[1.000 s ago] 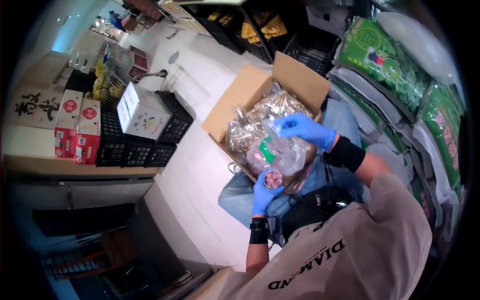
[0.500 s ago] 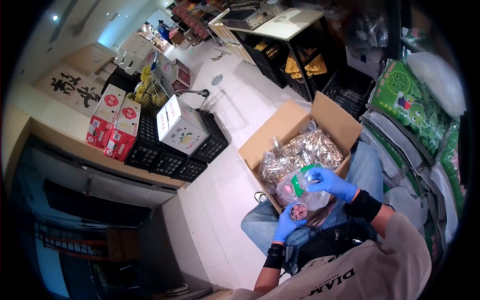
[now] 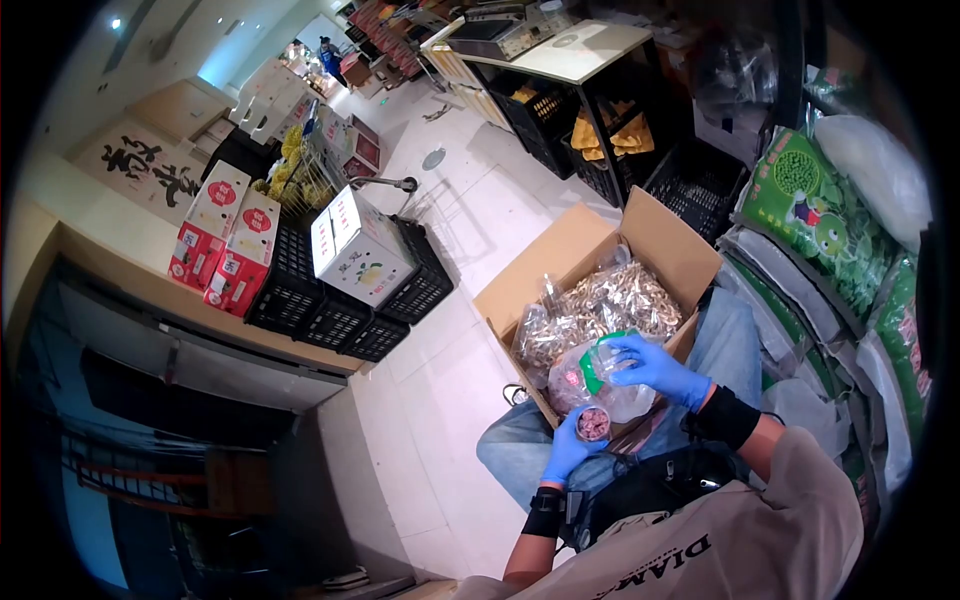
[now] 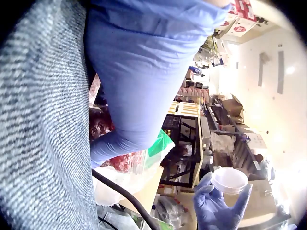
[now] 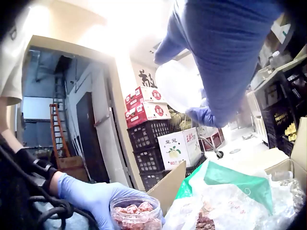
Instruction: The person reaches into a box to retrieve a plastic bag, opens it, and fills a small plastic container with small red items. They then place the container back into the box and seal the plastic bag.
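In the head view my gloved left hand (image 3: 566, 456) grips a small clear plastic jar (image 3: 593, 424) by its side. Reddish-pink dried pieces show through the jar's open mouth, upright in the right wrist view. My gloved right hand (image 3: 662, 376) holds a round, whitish translucent lid (image 5: 176, 85) by its edge, raised above the jar and apart from it. Below that hand, a clear plastic bag (image 3: 570, 385) with a green band lies at the near side of an open cardboard box (image 3: 545, 262). Red pieces show inside the bag.
Clear-wrapped packs of brownish dried goods (image 3: 630, 300) fill the box, which stands against my legs. Green printed sacks (image 3: 820, 205) are stacked at the right. Black crates (image 3: 335, 320) with a white carton (image 3: 360, 250) on top stand at the left.
The head view has swung, shifting the whole scene right and down. My right hand has come down closer to the jar; the left still holds it.
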`<action>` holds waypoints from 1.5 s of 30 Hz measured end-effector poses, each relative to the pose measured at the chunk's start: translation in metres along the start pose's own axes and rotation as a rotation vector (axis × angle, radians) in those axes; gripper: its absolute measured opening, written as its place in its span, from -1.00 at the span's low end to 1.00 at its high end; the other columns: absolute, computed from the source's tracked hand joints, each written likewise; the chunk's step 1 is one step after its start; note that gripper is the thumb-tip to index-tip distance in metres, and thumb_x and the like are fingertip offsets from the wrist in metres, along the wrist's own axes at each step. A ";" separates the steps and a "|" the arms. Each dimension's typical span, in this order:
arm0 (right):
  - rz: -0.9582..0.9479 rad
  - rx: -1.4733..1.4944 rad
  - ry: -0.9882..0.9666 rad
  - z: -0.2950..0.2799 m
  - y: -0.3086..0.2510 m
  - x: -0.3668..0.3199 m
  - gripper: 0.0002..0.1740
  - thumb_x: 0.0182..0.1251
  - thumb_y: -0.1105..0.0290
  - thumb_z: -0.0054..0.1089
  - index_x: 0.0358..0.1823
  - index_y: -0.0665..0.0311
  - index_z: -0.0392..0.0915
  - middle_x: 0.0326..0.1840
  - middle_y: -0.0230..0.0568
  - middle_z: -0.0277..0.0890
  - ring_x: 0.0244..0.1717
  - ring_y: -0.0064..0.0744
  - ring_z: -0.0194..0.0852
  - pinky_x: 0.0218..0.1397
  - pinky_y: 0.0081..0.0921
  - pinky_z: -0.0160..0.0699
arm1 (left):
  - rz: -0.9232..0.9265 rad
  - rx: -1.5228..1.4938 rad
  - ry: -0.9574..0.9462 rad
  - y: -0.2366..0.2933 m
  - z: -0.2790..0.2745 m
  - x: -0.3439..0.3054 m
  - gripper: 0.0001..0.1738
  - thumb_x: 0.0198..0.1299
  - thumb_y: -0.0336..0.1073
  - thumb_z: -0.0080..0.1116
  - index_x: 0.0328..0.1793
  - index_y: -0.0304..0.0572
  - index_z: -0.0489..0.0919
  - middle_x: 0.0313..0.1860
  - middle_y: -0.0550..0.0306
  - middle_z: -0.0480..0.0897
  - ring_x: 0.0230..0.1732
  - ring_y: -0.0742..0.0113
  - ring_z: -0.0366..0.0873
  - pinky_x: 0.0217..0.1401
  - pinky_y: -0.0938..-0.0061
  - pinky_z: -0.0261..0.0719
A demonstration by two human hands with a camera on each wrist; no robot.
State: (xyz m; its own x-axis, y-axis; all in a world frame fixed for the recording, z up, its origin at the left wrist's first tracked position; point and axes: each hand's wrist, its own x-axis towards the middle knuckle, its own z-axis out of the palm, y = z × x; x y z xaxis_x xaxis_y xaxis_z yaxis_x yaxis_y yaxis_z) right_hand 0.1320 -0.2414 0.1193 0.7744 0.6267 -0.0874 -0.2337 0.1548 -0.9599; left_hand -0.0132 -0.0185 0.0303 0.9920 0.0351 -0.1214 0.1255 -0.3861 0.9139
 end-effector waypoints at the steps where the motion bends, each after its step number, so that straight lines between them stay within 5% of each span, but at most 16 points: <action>1: 0.015 0.029 0.015 0.002 -0.003 -0.001 -0.23 0.15 0.32 0.52 0.38 0.30 0.39 0.26 -0.17 0.46 0.21 -0.34 0.47 0.30 -0.35 0.49 | 0.001 -0.001 0.000 0.000 0.000 0.000 -0.18 -0.24 -0.31 0.64 0.26 -0.21 0.54 0.07 0.02 0.69 0.10 0.28 0.66 0.26 0.34 0.61; 14: -0.010 -0.126 0.033 -0.002 -0.008 0.000 -0.22 0.15 0.22 0.53 0.39 0.27 0.40 0.20 -0.20 0.48 0.16 -0.37 0.48 0.26 -0.38 0.49 | 0.007 -0.010 -0.003 -0.004 -0.001 0.000 -0.19 -0.20 -0.29 0.65 0.27 -0.22 0.53 0.08 0.09 0.68 0.11 0.33 0.62 0.30 0.35 0.56; 19: 0.005 0.035 0.056 0.003 -0.019 -0.003 -0.22 0.24 0.38 0.36 0.48 0.26 0.25 0.30 -0.30 0.37 0.26 -0.45 0.35 0.37 -0.41 0.38 | -0.009 -0.020 0.011 -0.007 0.000 0.002 -0.22 -0.19 -0.27 0.64 0.24 -0.22 0.55 0.08 0.08 0.68 0.12 0.33 0.62 0.30 0.34 0.56; 24: -0.045 0.101 0.023 0.000 -0.031 -0.007 -0.26 0.32 0.32 0.27 0.50 0.30 0.21 0.38 -0.26 0.33 0.38 -0.41 0.29 0.46 -0.41 0.30 | 0.051 -0.061 0.031 0.002 0.003 0.001 -0.37 -0.19 -0.28 0.58 0.09 -0.17 0.57 -0.07 0.11 0.68 -0.04 0.35 0.65 0.13 0.37 0.64; 28: -0.050 0.103 0.036 0.000 -0.037 -0.010 -0.23 0.29 0.28 0.33 0.48 0.33 0.23 0.33 -0.23 0.39 0.34 -0.44 0.36 0.44 -0.44 0.35 | 0.032 -0.072 0.078 0.003 0.001 0.000 -0.28 -0.21 -0.36 0.62 0.17 -0.24 0.55 0.00 0.09 0.67 0.02 0.38 0.62 0.19 0.37 0.62; 32: -0.057 0.310 -0.038 0.002 -0.051 -0.015 -0.23 0.27 0.29 0.39 0.46 0.34 0.25 0.30 -0.22 0.42 0.30 -0.44 0.43 0.41 -0.45 0.41 | 0.039 -0.126 0.141 0.037 -0.010 -0.004 -0.23 -0.23 -0.38 0.66 0.19 -0.30 0.53 0.04 0.08 0.66 0.06 0.36 0.61 0.22 0.38 0.60; 42: -0.182 0.235 -0.065 0.038 -0.132 -0.026 -0.04 0.07 0.18 0.48 0.47 0.39 0.23 0.45 -0.12 0.33 0.47 -0.29 0.30 0.57 -0.35 0.19 | 0.256 -0.080 0.363 0.159 -0.064 -0.007 -0.14 -0.29 -0.31 0.69 0.23 -0.30 0.52 0.12 0.05 0.64 0.14 0.27 0.61 0.29 0.34 0.57; 45: -0.182 0.190 -0.114 0.051 -0.160 -0.020 -0.01 0.02 0.16 0.52 0.46 0.41 0.24 0.41 -0.12 0.35 0.45 -0.30 0.31 0.58 -0.36 0.17 | 0.326 -0.178 0.296 0.191 -0.073 -0.004 -0.06 -0.39 -0.20 0.72 0.23 -0.28 0.53 0.10 0.07 0.63 0.13 0.30 0.61 0.28 0.35 0.56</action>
State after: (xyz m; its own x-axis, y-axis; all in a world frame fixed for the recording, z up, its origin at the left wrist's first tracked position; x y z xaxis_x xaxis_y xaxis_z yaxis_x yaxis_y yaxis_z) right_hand 0.1239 -0.2402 0.2879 0.7448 0.6559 0.1228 -0.2115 0.4065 -0.8888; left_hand 0.0075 -0.0254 0.2339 0.9382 0.2099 0.2751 -0.2183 -0.2577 0.9412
